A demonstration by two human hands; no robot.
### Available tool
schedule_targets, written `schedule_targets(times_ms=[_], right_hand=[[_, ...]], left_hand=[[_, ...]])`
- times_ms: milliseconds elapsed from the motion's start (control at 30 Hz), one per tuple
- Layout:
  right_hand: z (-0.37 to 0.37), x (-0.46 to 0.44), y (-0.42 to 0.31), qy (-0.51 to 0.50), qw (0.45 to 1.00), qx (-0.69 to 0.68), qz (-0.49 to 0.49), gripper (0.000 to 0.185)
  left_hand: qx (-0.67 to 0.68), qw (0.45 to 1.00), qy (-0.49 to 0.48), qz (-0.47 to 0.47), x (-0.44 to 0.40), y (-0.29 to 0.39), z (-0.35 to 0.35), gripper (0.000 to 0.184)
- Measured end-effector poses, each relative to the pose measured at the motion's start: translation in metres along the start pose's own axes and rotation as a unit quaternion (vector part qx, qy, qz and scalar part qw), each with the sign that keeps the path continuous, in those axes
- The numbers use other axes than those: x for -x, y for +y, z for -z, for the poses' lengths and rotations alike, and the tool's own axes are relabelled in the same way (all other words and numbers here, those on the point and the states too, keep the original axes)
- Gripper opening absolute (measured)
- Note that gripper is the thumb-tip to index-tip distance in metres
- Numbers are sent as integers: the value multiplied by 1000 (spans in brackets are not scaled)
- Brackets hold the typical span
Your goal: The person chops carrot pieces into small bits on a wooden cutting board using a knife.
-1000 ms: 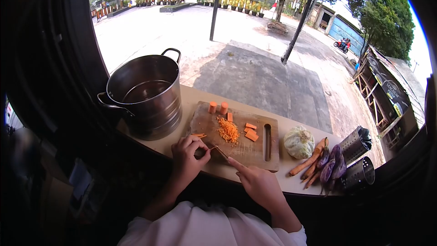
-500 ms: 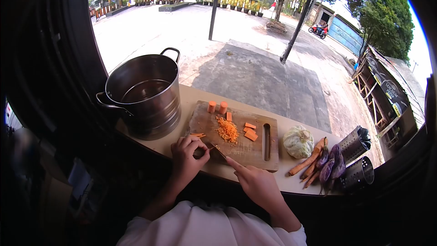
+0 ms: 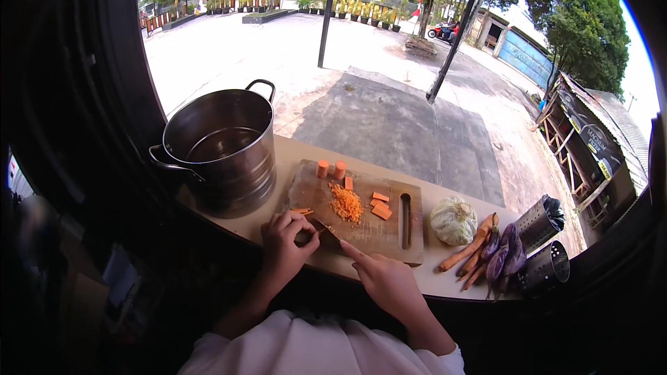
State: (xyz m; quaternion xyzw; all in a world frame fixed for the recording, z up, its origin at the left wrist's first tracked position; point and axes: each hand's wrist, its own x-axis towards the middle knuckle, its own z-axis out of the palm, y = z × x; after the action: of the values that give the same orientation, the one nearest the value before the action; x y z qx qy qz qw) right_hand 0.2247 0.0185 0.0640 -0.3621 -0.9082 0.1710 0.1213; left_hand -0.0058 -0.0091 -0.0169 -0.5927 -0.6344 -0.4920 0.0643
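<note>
My right hand (image 3: pixel 390 283) is wrapped round the handle of a knife (image 3: pixel 329 232), index finger stretched along its top. The blade lies low over the near left part of a wooden cutting board (image 3: pixel 379 242). Close against the blade, my left hand (image 3: pixel 283 236) is closed in a pinch on a small carrot piece, mostly hidden by the fingers. Thin carrot sticks (image 3: pixel 301 211) show just beyond its knuckles. Diced carrot (image 3: pixel 345 203) is heaped mid-board. Flat carrot slices (image 3: pixel 381 210) lie to the right of the heap, and two upright carrot chunks (image 3: pixel 322 169) stand at the far edge.
At the left stands a large metal pot (image 3: pixel 229 149). Right of the board are a cabbage (image 3: pixel 453 221), whole carrots (image 3: pixel 470 253), purple eggplants (image 3: pixel 506 253) and two perforated metal holders (image 3: pixel 545 264). Beyond the counter (image 3: pixel 292 149) lies a paved yard with posts.
Both hands keep nearly the same place at the board, with the knife barely shifted. The view has tilted slightly. In the yard, a red motorbike has moved left behind a post.
</note>
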Motion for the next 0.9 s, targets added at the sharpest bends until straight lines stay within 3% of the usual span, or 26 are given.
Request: schedule_targets(times_ms=[533, 633, 833, 900], right_hand=[[0, 2, -5, 5, 1000, -11, 1, 54], [10, 7, -12, -31, 999, 5, -22, 54], [-9, 0, 2, 20, 999, -1, 43, 57], [-3, 0, -3, 8, 1000, -11, 14, 55]], left_hand=[[0, 1000, -2, -5, 0, -2, 0, 19], [-6, 1000, 3, -5, 1, -2, -1, 19], [0, 1000, 2, 0, 2, -1, 0, 19], [8, 1000, 0, -4, 1, -4, 0, 19]])
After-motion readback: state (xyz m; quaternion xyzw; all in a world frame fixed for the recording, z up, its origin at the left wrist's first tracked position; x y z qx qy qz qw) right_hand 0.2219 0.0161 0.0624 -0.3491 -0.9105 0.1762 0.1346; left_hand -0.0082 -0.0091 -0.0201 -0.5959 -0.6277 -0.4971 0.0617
